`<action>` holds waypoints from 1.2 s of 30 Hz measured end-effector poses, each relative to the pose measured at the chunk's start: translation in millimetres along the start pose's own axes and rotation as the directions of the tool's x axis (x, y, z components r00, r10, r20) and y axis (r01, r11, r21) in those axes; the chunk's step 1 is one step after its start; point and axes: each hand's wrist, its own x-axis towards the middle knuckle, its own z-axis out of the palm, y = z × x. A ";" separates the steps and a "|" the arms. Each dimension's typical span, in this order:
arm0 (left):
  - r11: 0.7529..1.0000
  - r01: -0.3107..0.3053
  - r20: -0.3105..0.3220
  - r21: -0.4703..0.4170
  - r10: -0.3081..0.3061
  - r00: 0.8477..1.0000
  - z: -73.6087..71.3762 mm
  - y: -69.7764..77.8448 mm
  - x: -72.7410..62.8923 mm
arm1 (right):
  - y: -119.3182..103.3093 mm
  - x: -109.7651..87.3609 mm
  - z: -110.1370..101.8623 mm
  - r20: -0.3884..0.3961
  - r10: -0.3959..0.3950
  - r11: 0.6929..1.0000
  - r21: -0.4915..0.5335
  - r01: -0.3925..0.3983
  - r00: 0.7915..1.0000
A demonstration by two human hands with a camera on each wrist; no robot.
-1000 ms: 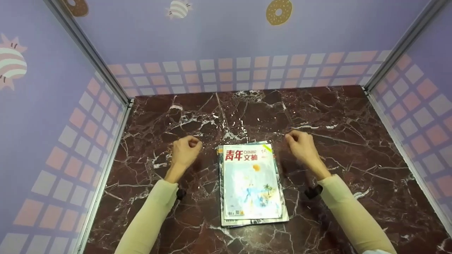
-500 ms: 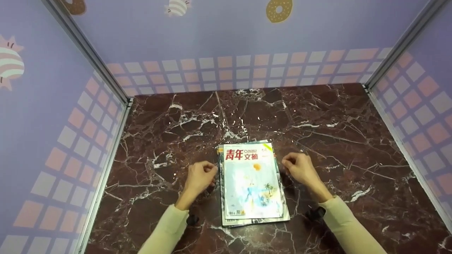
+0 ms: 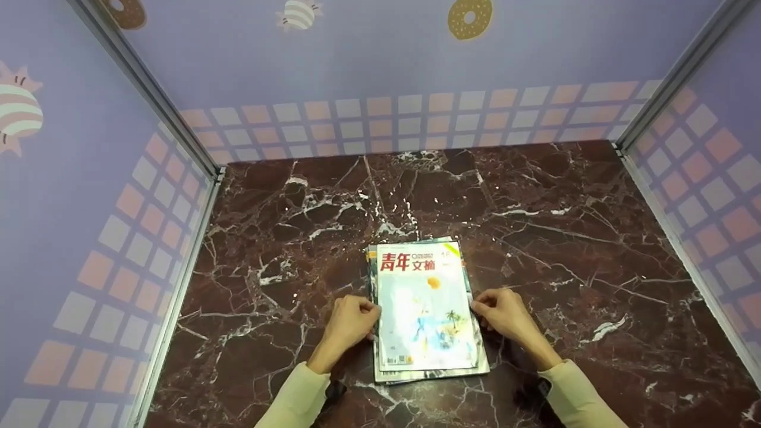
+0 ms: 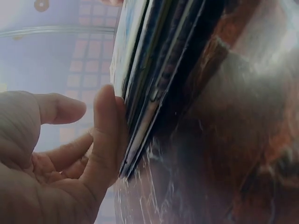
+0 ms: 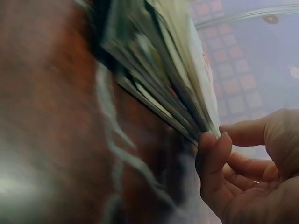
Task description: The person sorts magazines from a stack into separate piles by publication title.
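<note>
A stack of magazines (image 3: 425, 321) lies on the marble-patterned table, its top one pale with red Chinese characters, an orange spot and a palm tree. The left hand (image 3: 352, 324) is at the stack's left edge. In the left wrist view its fingers (image 4: 105, 116) lie against the magazines' side edges (image 4: 149, 88), the thumb held apart. At the opposite edge is the right hand (image 3: 504, 312). The right wrist view shows its fingertips (image 5: 208, 144) right at the side of the stack, with the thumb tip close to the top cover. The lower magazines stick out slightly unevenly.
Dark red marbled table surface (image 3: 285, 238) surrounds the stack. A lilac wall (image 3: 380, 65) with pink and white checks and doughnut and candy prints stands behind, with similar walls at left and right. Metal posts (image 3: 142, 77) mark the corners.
Both hands have come down toward the person and inward, from apart beside the stack's top to its left and right edges. The stack stays in nearly the same place.
</note>
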 end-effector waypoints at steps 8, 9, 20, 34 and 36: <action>0.992 0.103 -0.009 -0.075 -0.104 0.994 10.7 7.2 0.8 | 3.8 -3.5 4.0 -0.003 0.007 1.000 -0.006 -0.007 1.000; 0.988 0.120 0.001 -0.098 -0.120 0.993 12.7 8.3 1.3 | 4.1 -3.4 3.8 -0.004 0.008 1.000 -0.011 -0.008 1.000; 0.954 0.213 0.087 -0.212 -0.198 0.976 29.6 15.6 4.3 | 9.5 -3.3 -0.9 -0.009 0.054 0.996 0.070 -0.053 0.998; 0.944 0.215 0.102 -0.249 -0.196 0.975 30.5 12.9 6.0 | 15.7 -15.0 -18.0 0.304 -0.062 0.960 0.280 -0.027 0.951; 0.940 0.227 0.108 -0.253 -0.206 0.973 30.6 12.8 6.6 | 14.9 -14.2 -17.6 0.270 -0.059 0.953 0.303 -0.026 0.961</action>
